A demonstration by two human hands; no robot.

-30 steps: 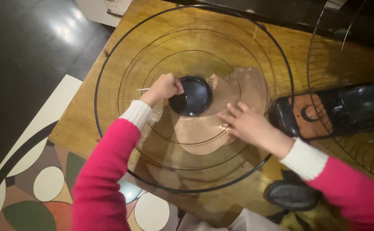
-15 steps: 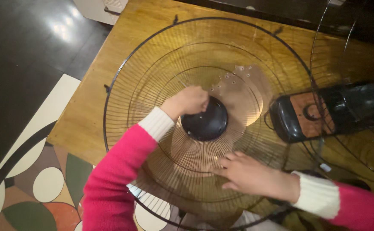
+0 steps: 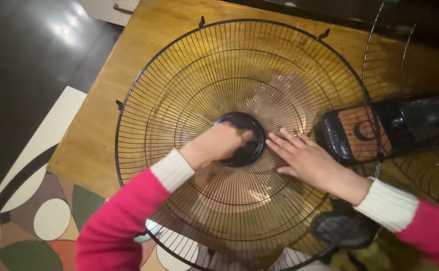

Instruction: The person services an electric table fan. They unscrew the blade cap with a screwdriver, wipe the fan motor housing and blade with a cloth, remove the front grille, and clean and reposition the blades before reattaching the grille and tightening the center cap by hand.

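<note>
— Hands first: where are they against the fan guard (image 3: pixel 189 85)?

— Both lie on it, near its middle. The left hand (image 3: pixel 218 143) is curled over the black hub cap (image 3: pixel 247 143) at the guard's centre, fingers bent round the cap's near edge, gripping it. The right hand (image 3: pixel 307 160) lies just right of the cap, palm down, fingers stretched out flat and slightly spread on the wires, closed on nothing.

— And the guard itself?

— A round black wire grille, lying flat on the wooden surface (image 3: pixel 129 80). Its near rim hangs past the surface's edge, over the patterned floor (image 3: pixel 38 221). Through the wires, under the hub, a pale translucent fan blade (image 3: pixel 285 90) shows, blurred.

— What sits beside it?

— Right of the hub, touching or under the guard's wires, a black motor housing (image 3: pixel 410 125) with a brownish vented end; I cannot tell which lies on top. Further right, a second wire guard (image 3: pixel 420 60) overlaps the first one's rim. Below the right wrist, near the guard's lower right rim, a dark rounded part (image 3: pixel 342 228), too blurred to identify.

— Sleeves?

— Pink with white cuffs, both arms reaching in from the guard's near side.
</note>
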